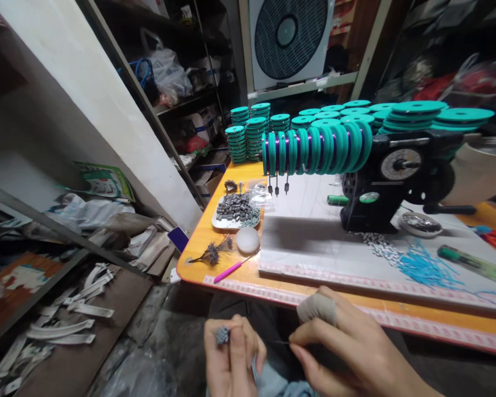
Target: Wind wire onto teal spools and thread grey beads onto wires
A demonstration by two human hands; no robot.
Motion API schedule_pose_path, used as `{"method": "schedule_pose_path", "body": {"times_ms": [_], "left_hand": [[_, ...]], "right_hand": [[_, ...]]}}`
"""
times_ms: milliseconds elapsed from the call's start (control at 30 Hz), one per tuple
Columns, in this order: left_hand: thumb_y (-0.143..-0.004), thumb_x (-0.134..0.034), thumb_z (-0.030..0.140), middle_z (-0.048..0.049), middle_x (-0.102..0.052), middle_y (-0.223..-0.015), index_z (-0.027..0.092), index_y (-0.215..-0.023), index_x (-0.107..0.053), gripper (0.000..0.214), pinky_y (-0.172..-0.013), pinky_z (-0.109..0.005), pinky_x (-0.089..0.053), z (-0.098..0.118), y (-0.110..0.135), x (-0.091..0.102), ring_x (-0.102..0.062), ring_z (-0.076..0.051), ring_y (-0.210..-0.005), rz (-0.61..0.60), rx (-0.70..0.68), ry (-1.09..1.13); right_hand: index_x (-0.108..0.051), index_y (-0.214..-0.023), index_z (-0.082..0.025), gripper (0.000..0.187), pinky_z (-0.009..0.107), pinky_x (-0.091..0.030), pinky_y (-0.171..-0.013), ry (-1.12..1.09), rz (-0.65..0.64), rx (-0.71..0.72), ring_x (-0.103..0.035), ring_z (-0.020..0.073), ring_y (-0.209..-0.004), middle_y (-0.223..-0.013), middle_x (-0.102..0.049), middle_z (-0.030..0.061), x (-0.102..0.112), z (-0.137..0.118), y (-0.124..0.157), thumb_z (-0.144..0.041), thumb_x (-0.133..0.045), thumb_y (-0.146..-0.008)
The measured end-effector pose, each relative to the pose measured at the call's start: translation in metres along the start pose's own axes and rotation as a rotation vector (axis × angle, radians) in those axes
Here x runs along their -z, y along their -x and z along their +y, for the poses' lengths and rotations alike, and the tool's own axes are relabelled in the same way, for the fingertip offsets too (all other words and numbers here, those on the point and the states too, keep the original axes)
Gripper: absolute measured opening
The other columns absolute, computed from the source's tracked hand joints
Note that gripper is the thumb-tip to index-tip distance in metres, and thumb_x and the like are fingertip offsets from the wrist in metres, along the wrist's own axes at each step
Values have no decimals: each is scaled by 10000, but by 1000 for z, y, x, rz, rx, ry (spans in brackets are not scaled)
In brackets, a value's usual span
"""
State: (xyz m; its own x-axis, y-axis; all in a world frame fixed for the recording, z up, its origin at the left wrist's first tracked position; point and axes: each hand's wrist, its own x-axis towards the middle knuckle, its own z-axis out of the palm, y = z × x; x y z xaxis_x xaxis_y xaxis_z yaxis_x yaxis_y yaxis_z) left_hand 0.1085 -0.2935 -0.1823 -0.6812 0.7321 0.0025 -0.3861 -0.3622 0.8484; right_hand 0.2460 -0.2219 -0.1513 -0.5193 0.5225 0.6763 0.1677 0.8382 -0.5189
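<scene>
1. Two bare hands sit low in my head view, in front of the near edge of the orange bench (202, 242).
2. My left hand (233, 355) is curled closed, and its grip is on a grey bundle (222, 334) whose clustered ends poke out between thumb and forefinger. Its individual pieces are too small for me to make out.
3. My right hand (347, 353), just beside the left but apart from it, has thumb and forefinger pinched together on a thin strand (279, 342). That strand runs towards the left hand; I cannot tell where it ends.
4. One finger of the right hand wears a pale wrap (317, 310).
5. Beyond the hands, at the left of the bench, I see a white tray (227, 225) heaped with grey cylindrical pieces (233, 208). Near it are a white round object (247, 241), a pink-handled tool (228, 272) and a dark spiky bunch (213, 253).
6. A pale board (306, 253) carries a black machine (372, 212). From the machine a row of teal spools (314, 148) reaches out sideways, with purple showing between the discs and three small dark weights (286, 188) hanging beneath.
7. To the right on the board lie loose blue strands (425, 267), small white pieces (380, 248) and a green tube (475, 264).
8. Stacked teal spools (236, 144) stand along the far side, before a large fan (288, 30).
</scene>
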Motion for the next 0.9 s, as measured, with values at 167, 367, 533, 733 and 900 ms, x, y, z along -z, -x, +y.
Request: {"method": "schedule_pose_path", "body": {"times_ms": [167,367,533,733,900], "left_hand": [[-799,-759,283,92,-379,-463,198,-796,-678,118,-381,-151,-314,16,-17,14,-299,-64,-400,75,-7,-2],[-703,-827,414,-20,-683,-634,177,-561,-716,298,-524,-238,-482,17,-7,0,-595,-123,-503,-128,37,-18],[-637,-887,377,-4,-727,-709,245,-565,-749,204,-620,-238,-506,9,-7,-19,-644,-141,-600,-129,-54,-50],[-730,-822,410,-4,-596,-636,278,-861,-833,186,-617,-232,-481,7,-11,-30,-569,-139,-616,-145,-143,-142],[-725,-829,411,0,-625,-767,220,-854,-828,230,-533,-155,-451,11,-12,-31,-504,-45,-522,-110,-87,-92]], "right_hand": [[-670,-892,-221,153,229,-550,-635,-66,20,-129,-656,162,-711,-784,-657,30,17,-1,-2,-78,-625,-861],[-704,-922,-262,136,179,-527,-643,-274,46,-275,-650,129,-717,-797,-661,-10,8,-4,0,-138,-651,-900],[-719,-910,-284,110,180,-529,-643,-345,135,-352,-650,130,-712,-785,-671,-17,-5,-4,-1,-192,-657,-912],[-729,-900,-264,139,192,-533,-633,-354,141,-347,-647,136,-681,-767,-689,-6,-11,-4,-6,-155,-644,-899],[-728,-879,-287,142,184,-519,-627,-343,174,-366,-640,130,-671,-751,-684,-24,-13,-4,-4,-163,-660,-883]]}}
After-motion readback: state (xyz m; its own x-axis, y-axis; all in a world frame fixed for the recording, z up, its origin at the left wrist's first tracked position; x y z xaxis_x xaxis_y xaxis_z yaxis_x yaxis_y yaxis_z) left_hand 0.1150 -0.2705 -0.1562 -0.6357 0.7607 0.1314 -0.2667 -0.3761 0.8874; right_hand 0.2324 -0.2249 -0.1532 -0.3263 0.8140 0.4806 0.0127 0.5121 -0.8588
